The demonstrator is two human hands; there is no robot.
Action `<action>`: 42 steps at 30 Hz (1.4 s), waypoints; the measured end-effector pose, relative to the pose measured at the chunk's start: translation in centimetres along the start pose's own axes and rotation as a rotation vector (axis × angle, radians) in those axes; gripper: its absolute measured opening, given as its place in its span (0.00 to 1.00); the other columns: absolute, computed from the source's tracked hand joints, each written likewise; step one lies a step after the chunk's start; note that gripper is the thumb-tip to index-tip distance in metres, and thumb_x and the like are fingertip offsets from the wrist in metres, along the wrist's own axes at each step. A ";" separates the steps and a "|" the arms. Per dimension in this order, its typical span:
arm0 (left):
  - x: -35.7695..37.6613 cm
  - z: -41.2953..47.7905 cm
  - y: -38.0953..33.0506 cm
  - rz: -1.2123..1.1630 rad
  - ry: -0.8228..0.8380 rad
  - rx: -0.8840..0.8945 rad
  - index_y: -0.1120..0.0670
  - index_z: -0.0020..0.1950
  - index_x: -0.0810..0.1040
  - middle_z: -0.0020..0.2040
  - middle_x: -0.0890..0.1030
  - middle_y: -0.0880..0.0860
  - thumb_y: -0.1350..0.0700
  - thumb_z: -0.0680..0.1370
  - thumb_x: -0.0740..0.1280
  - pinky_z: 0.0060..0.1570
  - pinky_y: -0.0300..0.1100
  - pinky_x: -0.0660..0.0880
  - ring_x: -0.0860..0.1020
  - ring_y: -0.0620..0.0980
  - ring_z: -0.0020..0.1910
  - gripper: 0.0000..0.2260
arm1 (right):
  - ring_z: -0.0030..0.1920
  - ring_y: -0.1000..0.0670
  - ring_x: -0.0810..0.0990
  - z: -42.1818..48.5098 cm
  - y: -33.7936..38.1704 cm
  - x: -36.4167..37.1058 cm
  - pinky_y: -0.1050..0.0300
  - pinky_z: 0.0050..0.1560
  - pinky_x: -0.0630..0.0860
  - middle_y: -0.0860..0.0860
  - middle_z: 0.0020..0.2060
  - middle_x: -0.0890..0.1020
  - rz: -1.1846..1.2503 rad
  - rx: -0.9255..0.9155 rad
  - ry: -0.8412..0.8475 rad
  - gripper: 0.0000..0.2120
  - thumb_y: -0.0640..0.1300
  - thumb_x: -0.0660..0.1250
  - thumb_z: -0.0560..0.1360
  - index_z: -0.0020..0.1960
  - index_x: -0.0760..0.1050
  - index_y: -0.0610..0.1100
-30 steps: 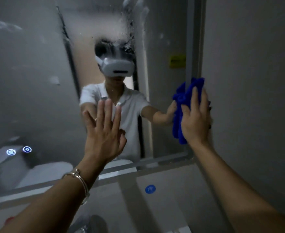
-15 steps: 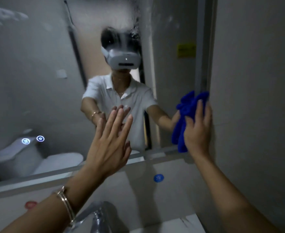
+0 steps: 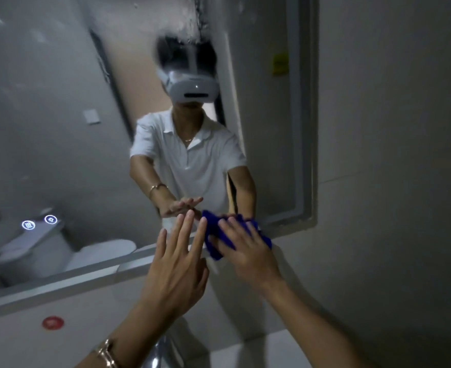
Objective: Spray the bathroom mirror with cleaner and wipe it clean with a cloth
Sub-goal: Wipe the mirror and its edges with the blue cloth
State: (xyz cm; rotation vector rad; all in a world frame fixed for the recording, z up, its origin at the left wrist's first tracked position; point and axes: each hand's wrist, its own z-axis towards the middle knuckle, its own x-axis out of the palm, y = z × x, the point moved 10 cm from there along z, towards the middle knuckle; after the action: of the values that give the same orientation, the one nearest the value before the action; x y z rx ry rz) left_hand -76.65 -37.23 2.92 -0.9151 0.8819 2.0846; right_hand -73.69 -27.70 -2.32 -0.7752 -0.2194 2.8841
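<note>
The bathroom mirror (image 3: 59, 134) fills the wall ahead, with wet smears and droplets near its top. My right hand (image 3: 248, 251) presses a crumpled blue cloth (image 3: 213, 235) against the mirror's bottom edge, near the middle. My left hand (image 3: 176, 266) is just left of it, fingers spread and holding nothing, with a bracelet on the wrist. The mirror reflects a person in a white shirt and both hands. No spray bottle is in view.
A grey frame (image 3: 305, 128) borders the mirror on the right, next to a plain wall (image 3: 391, 155). Below the mirror is a white panel with a red dot (image 3: 53, 322). A chrome tap (image 3: 163, 351) rises at the bottom. Two lit touch icons (image 3: 39, 222) glow on the mirror's left.
My right hand has dragged the cloth from the mirror's right edge down and left to the bottom edge. My left hand has dropped lower and come off the glass.
</note>
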 end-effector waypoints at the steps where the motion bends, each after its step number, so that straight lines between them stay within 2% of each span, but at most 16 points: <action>1: 0.2 0.0 0.1 -0.007 0.005 -0.002 0.56 0.76 0.53 0.74 0.60 0.61 0.46 0.73 0.54 0.65 0.59 0.63 0.58 0.59 0.73 0.33 | 0.71 0.42 0.62 -0.4 -2.6 -0.7 0.37 0.65 0.67 0.43 0.71 0.62 0.008 0.128 -0.027 0.28 0.39 0.60 0.74 0.73 0.60 0.48; 4: 0.9 -0.1 0.4 -0.018 0.019 -0.023 0.56 0.76 0.51 0.75 0.59 0.61 0.46 0.73 0.54 0.66 0.58 0.61 0.56 0.58 0.74 0.34 | 0.69 0.37 0.62 -3.6 -11.6 -4.1 0.38 0.61 0.71 0.37 0.71 0.63 0.131 0.694 -0.201 0.26 0.45 0.59 0.76 0.73 0.60 0.42; 6: 1.5 -0.1 0.0 -0.030 0.032 -0.021 0.57 0.76 0.52 0.74 0.59 0.61 0.46 0.72 0.53 0.66 0.58 0.61 0.56 0.58 0.74 0.34 | 0.70 0.38 0.63 -5.9 -15.4 -5.0 0.46 0.64 0.68 0.38 0.73 0.60 0.316 1.056 -0.313 0.27 0.47 0.59 0.80 0.76 0.56 0.41; 8: 1.7 0.1 -0.7 -0.044 0.041 -0.018 0.58 0.75 0.55 0.74 0.61 0.61 0.47 0.72 0.53 0.65 0.59 0.61 0.58 0.59 0.73 0.33 | 0.70 0.41 0.64 -6.6 -16.6 -5.4 0.55 0.64 0.66 0.40 0.74 0.58 0.409 1.247 -0.396 0.28 0.46 0.57 0.81 0.77 0.52 0.41; 11: 1.6 0.3 -1.7 -0.032 0.041 -0.004 0.58 0.75 0.56 0.74 0.60 0.60 0.47 0.72 0.54 0.65 0.59 0.60 0.60 0.59 0.72 0.33 | 0.67 0.41 0.68 -6.5 -15.8 -5.4 0.57 0.59 0.69 0.41 0.73 0.60 0.469 1.316 -0.474 0.28 0.46 0.57 0.82 0.77 0.52 0.41; 13: 1.5 0.1 -2.0 -0.026 0.037 0.004 0.58 0.75 0.57 0.73 0.61 0.60 0.47 0.71 0.54 0.64 0.59 0.59 0.59 0.58 0.72 0.33 | 0.65 0.42 0.70 -7.0 -15.0 -4.8 0.61 0.55 0.67 0.41 0.72 0.60 0.507 1.383 -0.488 0.28 0.47 0.57 0.81 0.77 0.51 0.42; 18: 1.4 -0.4 -2.1 -0.053 0.040 -0.005 0.58 0.74 0.56 0.72 0.63 0.61 0.47 0.72 0.54 0.64 0.57 0.62 0.62 0.58 0.70 0.32 | 0.67 0.42 0.68 -7.7 -13.2 -3.5 0.62 0.55 0.65 0.42 0.72 0.59 0.657 1.586 -0.566 0.29 0.48 0.56 0.82 0.78 0.48 0.45; 23: 1.0 -1.7 -1.4 -0.071 0.052 -0.045 0.59 0.73 0.61 0.70 0.68 0.62 0.47 0.71 0.55 0.63 0.57 0.62 0.66 0.59 0.69 0.31 | 0.66 0.39 0.70 -7.6 -10.1 -1.6 0.59 0.54 0.65 0.40 0.72 0.58 0.787 1.766 -0.610 0.30 0.49 0.56 0.82 0.78 0.45 0.46; 26: 0.9 -2.9 -0.1 -0.111 0.077 -0.086 0.60 0.72 0.61 0.69 0.69 0.62 0.48 0.71 0.55 0.62 0.58 0.66 0.69 0.61 0.67 0.31 | 0.65 0.38 0.70 -7.1 -8.7 -0.8 0.52 0.58 0.69 0.40 0.72 0.59 0.837 1.809 -0.589 0.31 0.50 0.55 0.82 0.78 0.43 0.47; 29: 1.2 -4.4 1.8 -0.117 0.121 -0.135 0.60 0.72 0.62 0.69 0.69 0.62 0.47 0.71 0.54 0.61 0.57 0.69 0.68 0.60 0.68 0.31 | 0.66 0.38 0.69 -7.1 -8.3 -0.6 0.47 0.61 0.69 0.40 0.72 0.58 0.852 1.864 -0.564 0.31 0.51 0.55 0.82 0.78 0.42 0.48; 33: 2.0 -6.8 4.2 -0.123 0.168 -0.202 0.61 0.71 0.64 0.69 0.69 0.62 0.46 0.71 0.53 0.60 0.55 0.65 0.63 0.57 0.68 0.32 | 0.67 0.38 0.68 -7.2 -7.5 -0.8 0.45 0.62 0.68 0.40 0.72 0.60 0.892 1.941 -0.581 0.31 0.52 0.54 0.82 0.78 0.41 0.50; 37: 2.0 -8.9 6.2 -0.147 0.194 -0.236 0.60 0.70 0.65 0.68 0.70 0.62 0.47 0.70 0.54 0.59 0.54 0.67 0.70 0.59 0.66 0.31 | 0.68 0.38 0.67 -7.3 -6.6 -0.8 0.45 0.64 0.68 0.40 0.72 0.61 0.906 1.983 -0.655 0.30 0.52 0.53 0.82 0.78 0.41 0.49; 38: 1.9 -9.3 6.8 -0.156 0.198 -0.243 0.59 0.72 0.62 0.71 0.67 0.62 0.46 0.71 0.53 0.62 0.53 0.64 0.67 0.59 0.69 0.32 | 0.68 0.38 0.67 -7.3 -6.4 -0.7 0.45 0.64 0.68 0.40 0.72 0.62 0.912 1.985 -0.673 0.30 0.52 0.53 0.82 0.78 0.41 0.49; 40: 1.8 -10.0 7.8 -0.190 0.202 -0.267 0.57 0.76 0.50 0.75 0.52 0.58 0.46 0.73 0.51 0.69 0.50 0.54 0.53 0.55 0.74 0.33 | 0.68 0.39 0.69 -7.5 -6.2 -0.3 0.45 0.63 0.69 0.41 0.72 0.63 0.929 1.978 -0.698 0.30 0.52 0.53 0.82 0.78 0.42 0.50; 41: 1.5 -10.3 8.2 -0.191 0.190 -0.273 0.57 0.76 0.50 0.75 0.52 0.58 0.46 0.73 0.51 0.69 0.50 0.54 0.52 0.55 0.74 0.33 | 0.67 0.40 0.69 -7.7 -6.3 -0.2 0.45 0.62 0.70 0.41 0.72 0.63 0.931 1.975 -0.700 0.29 0.53 0.53 0.82 0.77 0.43 0.50; 42: 1.6 -10.8 8.7 -0.193 0.196 -0.275 0.58 0.75 0.56 0.74 0.58 0.60 0.46 0.73 0.52 0.67 0.51 0.59 0.57 0.56 0.72 0.32 | 0.67 0.40 0.70 -8.0 -6.5 0.0 0.45 0.62 0.70 0.42 0.72 0.64 0.928 1.972 -0.695 0.29 0.53 0.53 0.82 0.78 0.44 0.50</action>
State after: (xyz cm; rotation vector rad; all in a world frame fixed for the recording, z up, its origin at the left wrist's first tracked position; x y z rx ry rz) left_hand -80.76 -49.85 -1.40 -1.3142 0.5818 2.0016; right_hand -69.00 -20.54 -7.98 0.6551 2.7632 1.9171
